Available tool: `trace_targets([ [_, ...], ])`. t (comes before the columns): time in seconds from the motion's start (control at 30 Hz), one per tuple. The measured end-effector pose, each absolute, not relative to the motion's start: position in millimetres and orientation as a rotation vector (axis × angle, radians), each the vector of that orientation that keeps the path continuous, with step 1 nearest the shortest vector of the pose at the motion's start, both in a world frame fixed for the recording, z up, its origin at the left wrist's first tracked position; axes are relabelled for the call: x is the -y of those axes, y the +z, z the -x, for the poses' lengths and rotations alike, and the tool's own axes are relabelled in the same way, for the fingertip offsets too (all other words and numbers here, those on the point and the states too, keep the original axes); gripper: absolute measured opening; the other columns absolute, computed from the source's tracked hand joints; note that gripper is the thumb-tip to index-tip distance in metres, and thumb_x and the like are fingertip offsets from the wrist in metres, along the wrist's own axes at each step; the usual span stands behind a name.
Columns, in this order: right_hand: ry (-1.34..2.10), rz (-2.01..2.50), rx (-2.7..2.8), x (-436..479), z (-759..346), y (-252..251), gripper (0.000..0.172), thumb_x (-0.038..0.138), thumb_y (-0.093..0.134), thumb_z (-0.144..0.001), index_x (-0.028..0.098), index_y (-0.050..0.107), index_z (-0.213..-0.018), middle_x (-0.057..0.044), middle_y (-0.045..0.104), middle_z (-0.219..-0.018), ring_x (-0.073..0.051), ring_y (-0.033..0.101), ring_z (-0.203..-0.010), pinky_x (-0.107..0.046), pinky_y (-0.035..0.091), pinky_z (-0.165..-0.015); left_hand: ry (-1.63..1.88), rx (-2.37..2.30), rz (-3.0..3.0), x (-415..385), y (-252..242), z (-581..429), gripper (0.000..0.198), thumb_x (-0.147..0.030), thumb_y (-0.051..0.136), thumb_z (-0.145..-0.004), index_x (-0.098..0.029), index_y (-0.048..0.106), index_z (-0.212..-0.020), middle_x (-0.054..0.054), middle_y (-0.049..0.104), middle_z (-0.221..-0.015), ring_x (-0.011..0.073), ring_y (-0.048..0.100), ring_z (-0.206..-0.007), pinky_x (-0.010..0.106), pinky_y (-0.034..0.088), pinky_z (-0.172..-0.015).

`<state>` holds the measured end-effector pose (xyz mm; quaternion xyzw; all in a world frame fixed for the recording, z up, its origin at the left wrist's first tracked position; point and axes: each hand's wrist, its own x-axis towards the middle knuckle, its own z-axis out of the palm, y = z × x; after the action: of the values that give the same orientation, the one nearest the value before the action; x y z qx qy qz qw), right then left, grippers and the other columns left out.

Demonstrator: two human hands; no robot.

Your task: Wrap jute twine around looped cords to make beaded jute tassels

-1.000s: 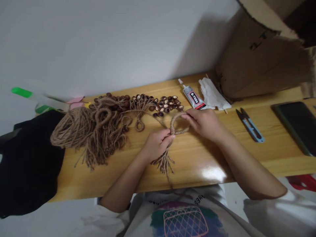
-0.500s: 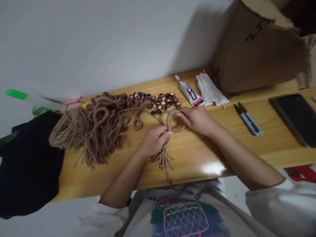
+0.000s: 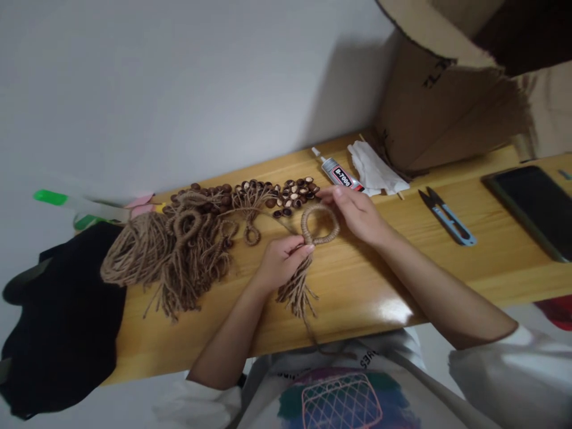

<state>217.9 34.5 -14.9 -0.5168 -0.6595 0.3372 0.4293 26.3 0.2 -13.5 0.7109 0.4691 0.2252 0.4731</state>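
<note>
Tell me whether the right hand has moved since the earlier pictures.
Yes. Judged against the glue tube lying on the table, the right hand has shifted up the view, its fingertips now closer to the tube's level.

Centre: 2 hands (image 3: 281, 260) (image 3: 358, 217), 1 held twine ring (image 3: 305, 223); left: 1 twine ball (image 3: 136, 250); right: 1 tube (image 3: 339, 173), 1 snips (image 3: 441, 212), 1 phone (image 3: 531, 208).

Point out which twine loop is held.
The wrapped ring pinched at its base by the left hand; the other loops lie untouched to its left.
</note>
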Motion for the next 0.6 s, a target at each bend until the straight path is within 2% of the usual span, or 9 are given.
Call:
trace_targets([
  [0.1, 0.754, 1.409, 1.867, -29.2, -207.1, -11.6, 0.043, 0.050, 0.041, -0.090, 0.015, 0.062, -0.099, -0.009, 0.068, -0.092, -0.021, 0.062, -0.083, -0.031, 0.044, -0.073, 0.512, -1.155, -1.775, -0.3, -14.4, -28.7, 0.030, -0.029, 0.049, -0.083, -0.016, 0.042, -0.057, -0.005, 0.038, -0.053, 0.0082, 0.036, -0.055, 0.022, 0.026, -0.054],
  [0.23, 0.518, 1.641, 2.029, -19.5, -191.4, -6.8, 0.036, 0.046, 0.053, -0.082, 0.013, 0.061, -0.097, -0.012, 0.066, -0.095, -0.026, 0.060, -0.086, -0.033, 0.042, -0.071, 0.502, -1.149, -1.817, 0.7, -15.1, -33.1, 0.027, -0.027, 0.050, -0.082, -0.015, 0.046, -0.059, -0.005, 0.043, -0.054, 0.0079, 0.037, -0.054, 0.022, 0.027, -0.055],
  [0.6, 0.281, 1.630, 2.081, -22.9, -179.7, -19.5, 0.031, 0.043, 0.050, -0.083, 0.014, 0.056, -0.090, -0.012, 0.064, -0.088, -0.025, 0.058, -0.081, -0.032, 0.041, -0.067, 0.567, -1.161, -1.645, -1.1, -21.4, -31.0, 0.024, -0.030, 0.055, -0.077, -0.014, 0.053, -0.059, -0.005, 0.044, -0.052, 0.0075, 0.035, -0.052, 0.021, 0.027, -0.052],
])
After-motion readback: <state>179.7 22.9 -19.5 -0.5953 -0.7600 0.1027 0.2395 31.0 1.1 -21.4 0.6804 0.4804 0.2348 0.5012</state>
